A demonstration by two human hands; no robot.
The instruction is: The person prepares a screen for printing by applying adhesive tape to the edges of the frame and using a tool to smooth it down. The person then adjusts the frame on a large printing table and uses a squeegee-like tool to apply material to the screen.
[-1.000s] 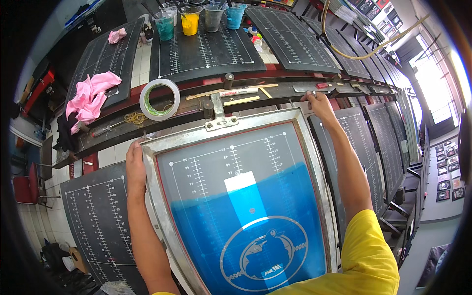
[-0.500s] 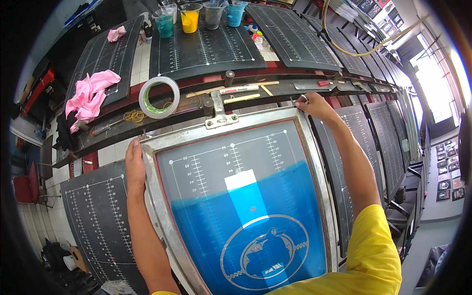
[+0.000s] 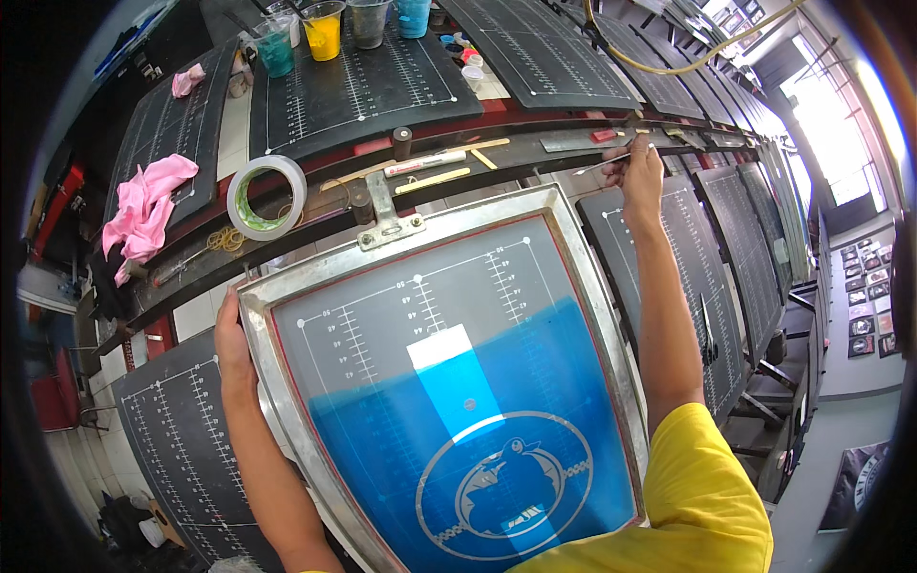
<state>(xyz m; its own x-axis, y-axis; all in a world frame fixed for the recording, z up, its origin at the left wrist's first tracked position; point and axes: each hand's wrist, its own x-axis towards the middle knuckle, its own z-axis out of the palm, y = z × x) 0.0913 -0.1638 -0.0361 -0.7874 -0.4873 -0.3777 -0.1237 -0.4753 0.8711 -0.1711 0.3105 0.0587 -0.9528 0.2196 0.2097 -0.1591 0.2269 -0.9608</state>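
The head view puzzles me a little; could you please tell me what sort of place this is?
Most likely a screen-printing workshop: a metal-framed printing screen with blue coating, rows of black gridded platens, and cups of coloured ink on the bench.

Left hand (image 3: 232, 346) on screen frame (image 3: 315, 277)

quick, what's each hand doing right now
Left hand: closed on the screen frame edge.
Right hand: closed on a thin metal tool.
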